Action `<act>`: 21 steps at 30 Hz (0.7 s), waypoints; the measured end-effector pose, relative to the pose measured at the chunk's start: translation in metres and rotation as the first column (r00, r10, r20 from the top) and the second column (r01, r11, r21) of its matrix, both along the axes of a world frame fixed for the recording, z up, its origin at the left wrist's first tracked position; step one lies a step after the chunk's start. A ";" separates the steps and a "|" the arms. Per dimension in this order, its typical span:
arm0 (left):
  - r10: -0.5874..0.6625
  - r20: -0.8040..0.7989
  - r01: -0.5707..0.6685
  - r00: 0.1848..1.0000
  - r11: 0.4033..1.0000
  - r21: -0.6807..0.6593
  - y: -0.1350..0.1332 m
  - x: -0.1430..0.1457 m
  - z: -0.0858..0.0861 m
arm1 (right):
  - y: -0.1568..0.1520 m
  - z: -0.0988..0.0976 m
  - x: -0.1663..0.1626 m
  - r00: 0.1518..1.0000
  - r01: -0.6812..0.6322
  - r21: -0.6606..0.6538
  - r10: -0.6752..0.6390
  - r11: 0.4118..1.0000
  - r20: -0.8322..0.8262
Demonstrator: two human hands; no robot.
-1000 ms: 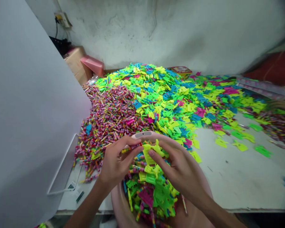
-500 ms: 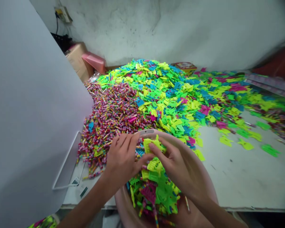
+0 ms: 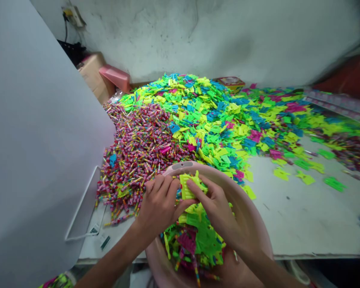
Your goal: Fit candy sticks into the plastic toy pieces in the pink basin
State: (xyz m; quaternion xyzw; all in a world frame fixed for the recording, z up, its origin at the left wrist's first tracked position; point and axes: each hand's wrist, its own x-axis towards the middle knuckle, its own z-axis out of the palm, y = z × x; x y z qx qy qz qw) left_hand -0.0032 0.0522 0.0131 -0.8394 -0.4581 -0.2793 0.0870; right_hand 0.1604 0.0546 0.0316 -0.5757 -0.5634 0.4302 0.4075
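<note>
My right hand [image 3: 220, 208] pinches a flat yellow plastic piece [image 3: 187, 189] with ribbed slots between thumb and fingers, above a pink basin [image 3: 258, 216]. Curled in close from the left, my left hand [image 3: 159, 202] has its thumb at the lower edge of that piece; what its fingers grip is hidden. Below both hands, the basin holds flat green pieces [image 3: 205, 240], a magenta piece [image 3: 187, 241] and small multicoloured sticks [image 3: 196, 269].
Behind the basin lie a heap of small patterned sticks [image 3: 144, 136] and a large pile of green, yellow, blue and magenta pieces [image 3: 198, 104]. A pale panel [image 3: 48, 140] stands at left. Loose pieces lie on the white table [image 3: 297, 224]; a pink bin [image 3: 115, 78] sits by the wall.
The yellow piece has turned so that more of its ribbed face shows. My left hand has shifted slightly right and down, its fingers more curled. The view has moved a little.
</note>
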 end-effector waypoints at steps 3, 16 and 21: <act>-0.066 0.099 0.077 0.993 0.990 -0.118 0.004 -0.003 -0.001 | 0.013 0.000 0.023 0.990 -0.083 0.068 0.074 0.994 0.120; 0.340 0.059 -0.253 0.939 0.795 -0.551 0.118 -0.044 -0.105 | 0.148 -0.106 0.136 0.786 0.035 0.123 -0.103 0.992 0.610; 0.397 0.189 -0.237 0.898 0.799 -0.553 0.113 -0.051 -0.108 | 0.152 -0.104 0.134 0.849 0.185 0.152 -0.236 0.971 0.473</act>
